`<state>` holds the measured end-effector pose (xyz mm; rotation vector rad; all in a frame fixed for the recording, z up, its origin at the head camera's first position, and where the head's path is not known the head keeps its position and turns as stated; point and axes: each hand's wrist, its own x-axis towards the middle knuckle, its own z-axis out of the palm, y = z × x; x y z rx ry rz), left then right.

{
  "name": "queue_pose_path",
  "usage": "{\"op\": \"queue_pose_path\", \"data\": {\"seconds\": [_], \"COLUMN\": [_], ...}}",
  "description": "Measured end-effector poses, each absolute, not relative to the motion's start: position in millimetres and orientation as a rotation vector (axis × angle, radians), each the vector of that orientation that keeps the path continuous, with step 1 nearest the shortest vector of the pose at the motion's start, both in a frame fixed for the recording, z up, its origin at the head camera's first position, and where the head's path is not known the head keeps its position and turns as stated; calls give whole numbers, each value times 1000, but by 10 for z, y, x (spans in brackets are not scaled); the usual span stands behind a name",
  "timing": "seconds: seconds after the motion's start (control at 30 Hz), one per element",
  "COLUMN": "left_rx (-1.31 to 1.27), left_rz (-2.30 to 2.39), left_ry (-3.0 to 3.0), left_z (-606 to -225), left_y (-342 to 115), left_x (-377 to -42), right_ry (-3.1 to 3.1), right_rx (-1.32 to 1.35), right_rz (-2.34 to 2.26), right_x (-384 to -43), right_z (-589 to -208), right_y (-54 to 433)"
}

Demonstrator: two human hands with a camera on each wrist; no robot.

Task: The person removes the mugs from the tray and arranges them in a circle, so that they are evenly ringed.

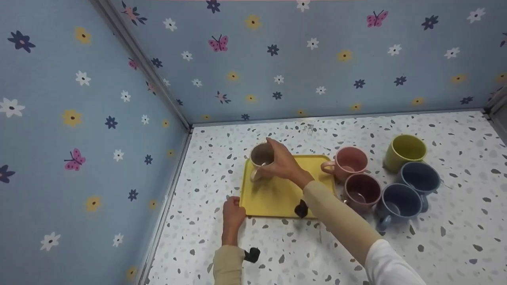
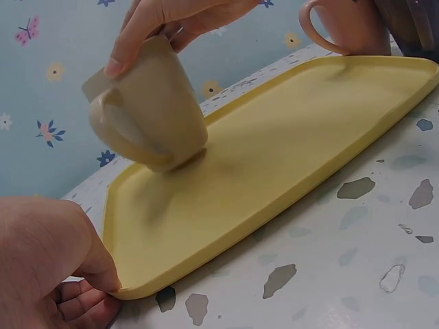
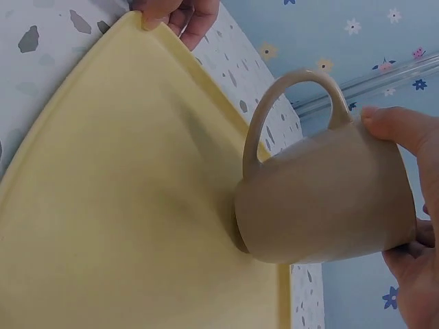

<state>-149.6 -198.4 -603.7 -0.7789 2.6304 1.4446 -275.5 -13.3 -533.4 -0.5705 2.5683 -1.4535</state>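
Note:
My right hand [image 1: 282,161] grips a beige mug [image 2: 147,110] near its rim, thumb on one side and fingers on the other. The mug's base is right at the surface of a yellow tray [image 3: 103,171], by the far left corner. Its handle [image 3: 264,113] points toward my body. At the near left corner of the tray, my left hand [image 1: 233,211] pinches the edge, its thumb on the rim and the other fingers curled at the side and below, as the left wrist view shows.
Right of the tray stand a pink mug [image 1: 351,165] and a maroon mug [image 1: 362,193], close by its edge. Farther right are two blue mugs [image 1: 399,202] and a yellow-green mug [image 1: 405,152]. Flowered wall panels [image 1: 309,59] border the speckled table [image 1: 277,253] at the back and left.

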Motion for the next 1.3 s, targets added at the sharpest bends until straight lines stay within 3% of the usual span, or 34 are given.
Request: {"op": "queue_pose_path", "data": {"seconds": [0.37,0.87,1.3], "left_rx": [-787,-770,-808], "left_rz": [1422,1433,1403], "left_ry": [2627,2631,2582], "left_z": [-6056,-6062,-6022], "left_y": [-1979,-1976,-1990], "left_x": [-1467,-1457,-1494], "right_ry": [2758,2901,2947], "right_rx": [-551,-168,-84], "right_rz": [-1460,-1425,-1455], "right_x": [-2930,-3114,-3155], "right_z": [-5244,-5125,-5084], "right_y": [151,537,905]}}
